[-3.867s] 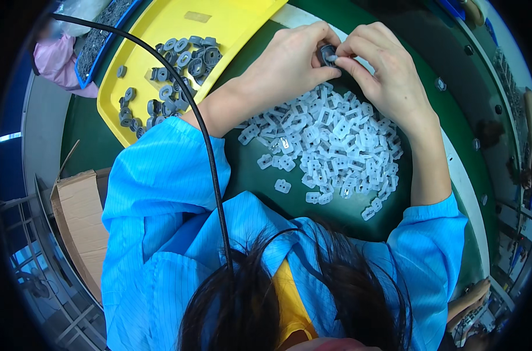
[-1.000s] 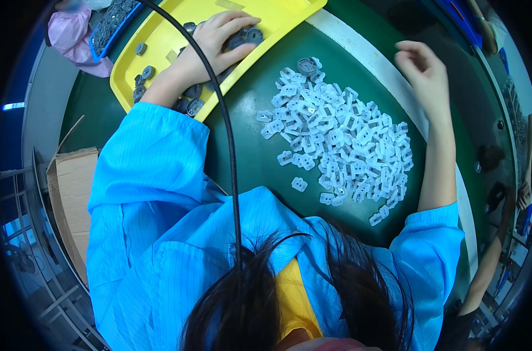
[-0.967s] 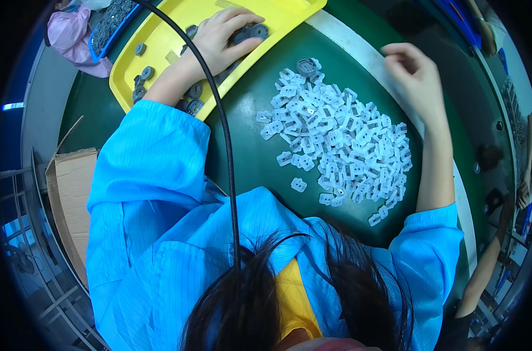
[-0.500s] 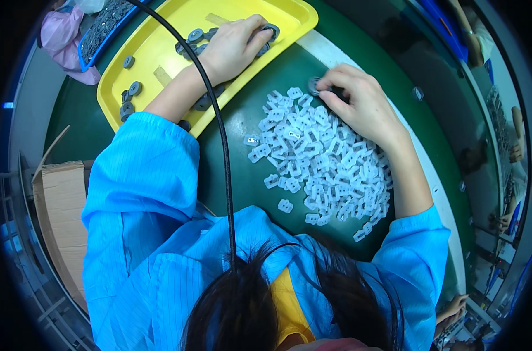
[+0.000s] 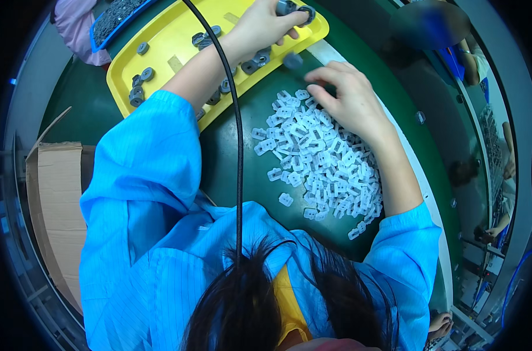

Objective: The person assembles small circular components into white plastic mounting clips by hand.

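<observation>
Over the far right end of the yellow tray [image 5: 155,52], my left hand [image 5: 260,29] is closed on grey round plastic parts [image 5: 286,7], with one between thumb and fingers. Below it, more grey parts [image 5: 257,60] lie in the tray. A single grey part [image 5: 292,60], smeared by motion, is just outside the tray's near edge, apart from my right fingertips. My right hand [image 5: 351,99] hovers at the far edge of a pile of small whitish translucent clips [image 5: 327,158], its thumb and fingers apart with nothing seen between them.
A black cable [image 5: 238,146] hangs across the view. At the left stands an open cardboard box [image 5: 60,205]; a blue bin [image 5: 102,41] of dark small parts is at the far left beside pinkish cloth [image 5: 76,26]. Other people's arms [image 5: 503,222] show at the right.
My left hand has moved up and right with grey parts in it. The grey part at my right hand has left its fingers and moved toward the tray.
</observation>
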Demonstrator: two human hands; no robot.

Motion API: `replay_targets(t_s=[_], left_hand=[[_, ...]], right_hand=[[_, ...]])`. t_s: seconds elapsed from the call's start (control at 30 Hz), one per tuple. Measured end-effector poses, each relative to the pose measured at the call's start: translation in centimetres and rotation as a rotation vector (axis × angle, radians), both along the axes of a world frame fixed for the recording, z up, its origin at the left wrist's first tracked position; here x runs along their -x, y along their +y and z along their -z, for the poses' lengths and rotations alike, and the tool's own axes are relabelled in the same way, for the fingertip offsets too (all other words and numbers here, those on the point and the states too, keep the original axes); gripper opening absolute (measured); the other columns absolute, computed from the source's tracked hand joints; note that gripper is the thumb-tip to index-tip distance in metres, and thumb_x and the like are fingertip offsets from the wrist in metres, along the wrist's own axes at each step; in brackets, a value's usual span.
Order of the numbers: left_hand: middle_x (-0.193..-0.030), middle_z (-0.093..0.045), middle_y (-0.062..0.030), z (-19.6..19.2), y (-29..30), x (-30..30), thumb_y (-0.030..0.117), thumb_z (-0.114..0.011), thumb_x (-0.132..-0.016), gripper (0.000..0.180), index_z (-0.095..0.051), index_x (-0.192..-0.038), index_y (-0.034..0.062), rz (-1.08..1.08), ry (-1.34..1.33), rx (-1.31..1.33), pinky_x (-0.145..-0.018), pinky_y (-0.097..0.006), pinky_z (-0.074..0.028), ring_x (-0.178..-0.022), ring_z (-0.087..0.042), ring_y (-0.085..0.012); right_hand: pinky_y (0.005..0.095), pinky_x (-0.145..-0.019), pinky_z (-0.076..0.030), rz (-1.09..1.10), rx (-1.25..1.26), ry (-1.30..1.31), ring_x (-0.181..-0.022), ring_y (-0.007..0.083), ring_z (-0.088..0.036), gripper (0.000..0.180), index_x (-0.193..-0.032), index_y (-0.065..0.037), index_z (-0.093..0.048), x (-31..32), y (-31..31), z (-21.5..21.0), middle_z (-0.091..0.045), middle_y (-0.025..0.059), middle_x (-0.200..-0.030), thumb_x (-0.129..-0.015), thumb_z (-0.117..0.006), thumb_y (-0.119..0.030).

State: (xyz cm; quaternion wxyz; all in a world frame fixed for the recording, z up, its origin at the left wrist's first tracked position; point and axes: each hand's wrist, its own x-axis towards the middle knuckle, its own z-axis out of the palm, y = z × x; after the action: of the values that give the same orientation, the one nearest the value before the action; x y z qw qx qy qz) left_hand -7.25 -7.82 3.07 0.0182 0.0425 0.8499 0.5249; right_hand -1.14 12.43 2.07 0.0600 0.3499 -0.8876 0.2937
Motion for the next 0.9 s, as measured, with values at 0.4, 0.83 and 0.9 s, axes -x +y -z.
replay_targets(t_s=[0.4, 0.83, 0.9], left_hand=[[-0.091, -0.066, -0.0029, 1.0, 3.0, -1.5, 0.027, -0.061, -0.090, 0.029, -0.063, -0.108, 0.0047, 0.290, -0.052, -0.311, -0.051, -0.016, -0.039, -0.062, -0.050, -0.0023], [-0.075, -0.056, 0.0018, 0.3, 5.7, -4.1, 0.026, -0.073, -0.080, 0.043, -0.060, -0.115, 0.0046, 0.366, -0.122, -0.275, -0.049, -0.017, -0.035, -0.056, -0.045, -0.0030], [-0.076, -0.056, 0.0021, 0.5, 6.4, -4.3, 0.017, -0.076, -0.077, 0.041, -0.061, -0.114, 0.0062, 0.393, -0.011, -0.182, -0.053, -0.019, -0.038, -0.060, -0.047, -0.0048]], right_hand=[[0.0359, -0.068, -0.049, 0.178, 0.088, -0.174, -0.070, 0.0269, -0.061, 0.016, -0.094, -0.002, -0.069, 0.5, 3.6, 0.2, -0.062, 0.0135, -0.079, -0.083, -0.062, -0.011], [0.0210, -0.059, -0.043, 0.204, 0.555, -0.669, -0.066, 0.0047, -0.055, 0.019, -0.089, 0.001, -0.069, -0.9, 6.7, -0.6, -0.065, 0.0007, -0.075, -0.079, -0.073, -0.014], [0.0208, -0.059, -0.043, 0.214, 0.750, -0.622, -0.066, 0.0055, -0.055, 0.019, -0.089, 0.000, -0.069, -0.8, 6.9, -0.8, -0.065, 0.0008, -0.075, -0.079, -0.073, -0.015]])
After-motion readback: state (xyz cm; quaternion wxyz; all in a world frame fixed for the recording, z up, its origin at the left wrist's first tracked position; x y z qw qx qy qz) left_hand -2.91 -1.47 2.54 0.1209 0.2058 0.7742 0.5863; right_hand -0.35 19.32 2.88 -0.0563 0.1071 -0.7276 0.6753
